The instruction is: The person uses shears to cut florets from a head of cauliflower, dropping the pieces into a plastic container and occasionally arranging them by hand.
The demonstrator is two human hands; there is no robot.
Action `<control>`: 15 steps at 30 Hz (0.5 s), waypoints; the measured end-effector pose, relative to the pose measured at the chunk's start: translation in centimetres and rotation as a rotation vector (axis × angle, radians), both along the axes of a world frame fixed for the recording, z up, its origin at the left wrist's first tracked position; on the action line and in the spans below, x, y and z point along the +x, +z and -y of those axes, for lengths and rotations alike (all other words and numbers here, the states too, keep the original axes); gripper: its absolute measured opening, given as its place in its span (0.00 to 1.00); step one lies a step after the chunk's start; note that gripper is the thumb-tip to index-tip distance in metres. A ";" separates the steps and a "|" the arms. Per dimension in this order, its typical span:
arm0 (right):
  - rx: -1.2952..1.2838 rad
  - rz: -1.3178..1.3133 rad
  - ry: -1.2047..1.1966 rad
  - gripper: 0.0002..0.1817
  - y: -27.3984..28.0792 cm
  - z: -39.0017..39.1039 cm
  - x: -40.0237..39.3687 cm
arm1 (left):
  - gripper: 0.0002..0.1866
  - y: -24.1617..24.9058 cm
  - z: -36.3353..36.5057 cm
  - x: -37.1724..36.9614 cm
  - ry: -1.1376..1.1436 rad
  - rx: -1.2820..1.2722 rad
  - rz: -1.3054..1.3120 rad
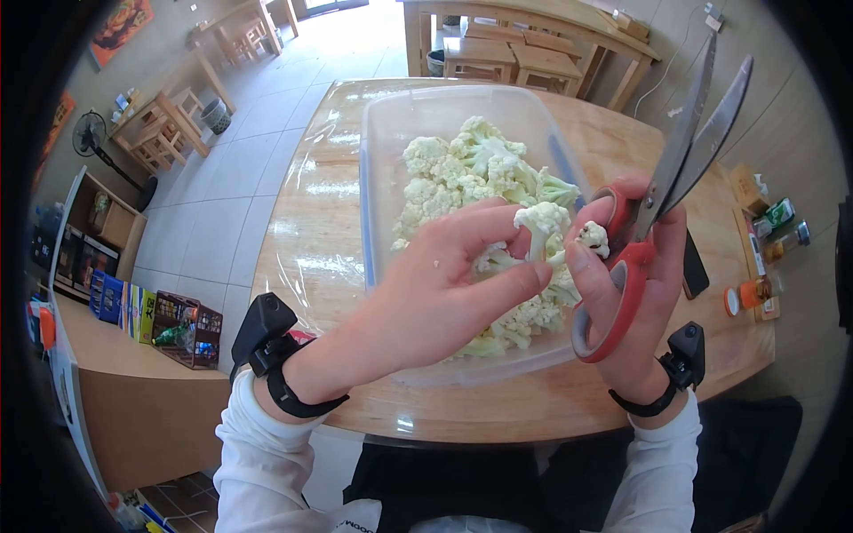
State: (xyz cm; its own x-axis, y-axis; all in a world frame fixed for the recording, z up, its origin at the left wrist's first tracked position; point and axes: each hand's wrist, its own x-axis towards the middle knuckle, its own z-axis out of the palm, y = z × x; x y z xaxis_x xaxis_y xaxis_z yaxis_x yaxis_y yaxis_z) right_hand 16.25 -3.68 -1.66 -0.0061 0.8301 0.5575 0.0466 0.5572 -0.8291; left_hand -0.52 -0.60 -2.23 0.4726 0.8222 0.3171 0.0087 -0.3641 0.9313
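My left hand (453,284) is closed in a pinch on a cauliflower floret (542,222), held above a plastic tub (382,115). Several more pale cauliflower pieces (444,182) fill the tub's middle. My right hand (635,284) has red-handled scissors (633,280) hooked in it, their blades spread apart and pointing up and away. Between that hand's thumb and fingers sits a small cauliflower piece (593,236) with dark specks. The two hands are close together over the tub's right side.
The tub stands on a wooden table (302,240) with a shiny clear cover. A black phone-like object (695,266), an orange-lidded jar (755,291) and a tissue box (748,188) lie along the right. A shelf unit with a crate (187,330) stands left; wooden stools (480,60) are behind.
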 end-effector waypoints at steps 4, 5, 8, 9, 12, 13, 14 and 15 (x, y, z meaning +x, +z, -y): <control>0.056 0.033 -0.032 0.29 -0.2 0.0 0.0 | 0.09 1.5 0.4 -0.6 -0.047 -0.180 -0.092; 0.097 0.042 -0.050 0.29 -0.4 0.0 -0.1 | 0.09 1.5 0.4 -0.6 -0.046 -0.178 -0.092; 0.179 0.017 -0.094 0.28 -0.4 -0.1 0.3 | 0.06 1.3 0.2 -0.7 -0.063 -0.321 0.000; 0.223 -0.016 -0.122 0.28 -0.2 -0.1 0.6 | 0.06 1.1 -0.5 -1.1 -0.003 -0.409 0.142; 0.130 0.019 -0.157 0.27 1.9 -0.3 2.0 | 0.07 1.2 -2.0 -2.0 0.027 -0.506 0.360; 0.101 0.108 -0.160 0.26 2.5 -0.6 2.6 | 0.08 1.5 -2.1 -2.1 -0.056 -0.565 0.299; 0.105 0.107 -0.159 0.26 3.2 -0.9 3.6 | 0.10 1.8 -2.1 -2.4 -0.137 -0.622 0.235; -0.018 0.238 -0.139 0.25 3.9 -1.3 5.0 | 0.10 2.0 -2.0 -2.7 -0.133 -0.622 0.233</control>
